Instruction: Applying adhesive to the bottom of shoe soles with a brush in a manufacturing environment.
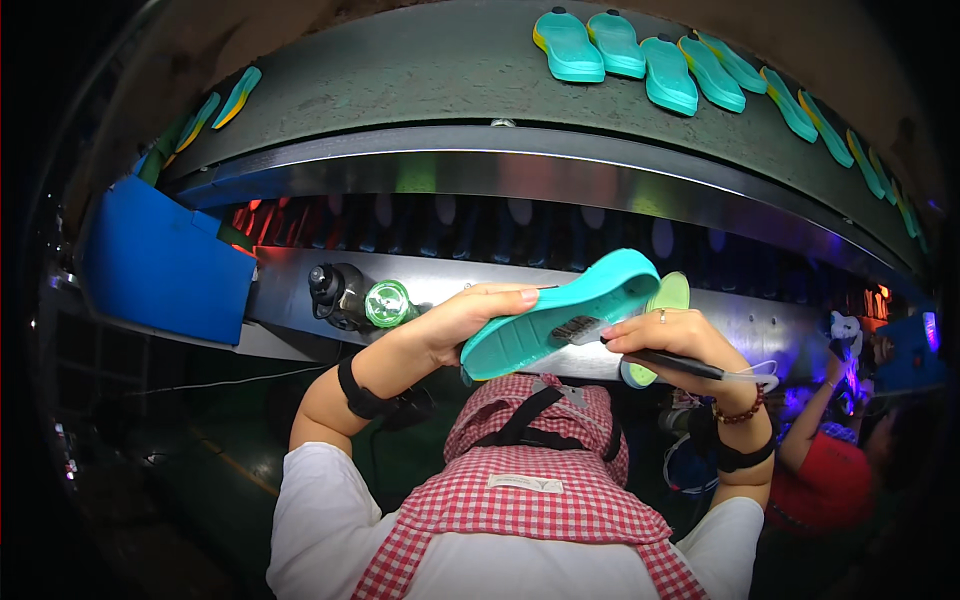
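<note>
In front of me, above my lap, I hold up a teal shoe sole, tilted with its hollow inner face toward me. My left hand is closed round its left edge, thumb along the rim. My right hand grips a black-handled brush with a thin pale tube at its rear end. Its pale tip is at the sole's inner face near the dark printed patch; whether it touches I cannot tell. Behind the sole and my right hand, a light green sole-shaped piece is partly hidden.
Beyond a metal rail runs a dark conveyor belt with several teal soles. On the metal ledge stand a dark bottle and a green-topped container. A blue box is at left; another person in red sits at right.
</note>
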`<state>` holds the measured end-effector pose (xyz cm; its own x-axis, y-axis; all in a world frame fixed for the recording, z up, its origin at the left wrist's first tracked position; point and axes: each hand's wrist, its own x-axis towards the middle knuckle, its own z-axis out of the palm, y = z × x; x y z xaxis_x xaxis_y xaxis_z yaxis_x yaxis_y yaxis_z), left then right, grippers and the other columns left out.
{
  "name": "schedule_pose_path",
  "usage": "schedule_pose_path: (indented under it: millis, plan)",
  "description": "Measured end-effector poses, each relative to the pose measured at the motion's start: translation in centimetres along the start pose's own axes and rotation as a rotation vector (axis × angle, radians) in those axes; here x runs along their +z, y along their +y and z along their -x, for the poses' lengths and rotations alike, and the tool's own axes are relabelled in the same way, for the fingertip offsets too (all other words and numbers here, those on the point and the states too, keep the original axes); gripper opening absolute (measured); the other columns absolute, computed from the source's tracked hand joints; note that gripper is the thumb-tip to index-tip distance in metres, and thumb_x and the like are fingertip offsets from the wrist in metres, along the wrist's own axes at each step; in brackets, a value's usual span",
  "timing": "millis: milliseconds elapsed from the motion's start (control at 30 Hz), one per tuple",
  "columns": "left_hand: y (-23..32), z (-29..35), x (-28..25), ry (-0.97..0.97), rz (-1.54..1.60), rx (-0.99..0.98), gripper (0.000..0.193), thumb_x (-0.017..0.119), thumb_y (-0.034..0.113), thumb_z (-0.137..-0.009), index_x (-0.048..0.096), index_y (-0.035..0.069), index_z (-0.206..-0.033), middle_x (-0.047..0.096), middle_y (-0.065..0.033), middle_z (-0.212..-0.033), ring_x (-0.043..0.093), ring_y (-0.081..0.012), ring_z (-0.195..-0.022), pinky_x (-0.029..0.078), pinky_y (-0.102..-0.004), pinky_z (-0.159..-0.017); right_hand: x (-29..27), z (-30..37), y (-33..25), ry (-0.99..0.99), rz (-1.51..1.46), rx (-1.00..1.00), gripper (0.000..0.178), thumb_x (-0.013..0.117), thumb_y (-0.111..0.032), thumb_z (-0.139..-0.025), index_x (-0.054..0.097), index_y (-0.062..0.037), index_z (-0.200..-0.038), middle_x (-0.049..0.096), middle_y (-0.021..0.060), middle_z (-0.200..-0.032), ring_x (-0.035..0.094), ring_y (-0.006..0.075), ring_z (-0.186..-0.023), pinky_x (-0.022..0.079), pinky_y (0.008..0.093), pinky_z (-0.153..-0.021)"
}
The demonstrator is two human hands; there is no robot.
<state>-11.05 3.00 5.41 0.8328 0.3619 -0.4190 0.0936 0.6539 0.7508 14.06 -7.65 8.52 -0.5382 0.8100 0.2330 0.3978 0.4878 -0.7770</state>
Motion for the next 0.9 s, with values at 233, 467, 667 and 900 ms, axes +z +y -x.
schedule_pose_path:
  millis: [233, 467, 667, 900]
  plan:
    - [-1.5, -0.7, 0.1, -0.034, 0.147, 0.096, 0.048, 0.046, 0.028, -0.088, 0.04, -0.002, -0.126, 0.054, -0.0171, -0.112, 0.059, -0.0214, -0.095, 0.05, -0.0326, -0.078, 2.0, -0.5, -2.0, 0.092, -0.527, 0.169, 0.026, 0.059, -0.004, -0.079, 0.06, 0.0009, -0.104, 0.065, 0.0138, -0.089, 0.062, 0.0157, -0.079, 0.048, 0.0267, -0.072]
    - [-3.0, -1.8, 0.9, -0.148, 0.504, 0.108, 0.046, 0.039, 0.033, -0.089, 0.04, 0.001, -0.123, 0.051, -0.0197, -0.114, 0.055, -0.031, -0.099, 0.046, -0.0469, -0.084, 5.8, -0.8, 0.7, 0.469, -0.402, 0.328, 0.018, 0.058, -0.004, -0.08, 0.063, 0.0018, -0.097, 0.065, 0.0111, -0.086, 0.06, 0.0121, -0.077, 0.047, 0.0225, -0.068]
    - [-4.6, -2.5, -0.3, -0.015, 0.643, 0.142, 0.045, 0.039, 0.034, -0.09, 0.041, 0.003, -0.123, 0.05, -0.0181, -0.116, 0.056, -0.0313, -0.098, 0.047, -0.0507, -0.08, 6.1, -1.1, 2.8, 0.663, -0.194, 0.312, 0.015, 0.06, -0.003, -0.077, 0.065, 0.0009, -0.091, 0.066, 0.0107, -0.079, 0.062, 0.0129, -0.067, 0.046, 0.0239, -0.065]
    - [-5.8, -2.8, -0.3, 0.025, 0.704, 0.122, 0.044, 0.041, 0.03, -0.09, 0.044, -0.001, -0.12, 0.054, -0.018, -0.113, 0.057, -0.0297, -0.1, 0.044, -0.0501, -0.086, 6.7, -2.0, 7.7, 0.882, 0.437, 0.115, 0.023, 0.063, -0.003, -0.073, 0.062, -0.0008, -0.096, 0.063, 0.0151, -0.095, 0.062, 0.0273, -0.08, 0.045, 0.0316, -0.066]
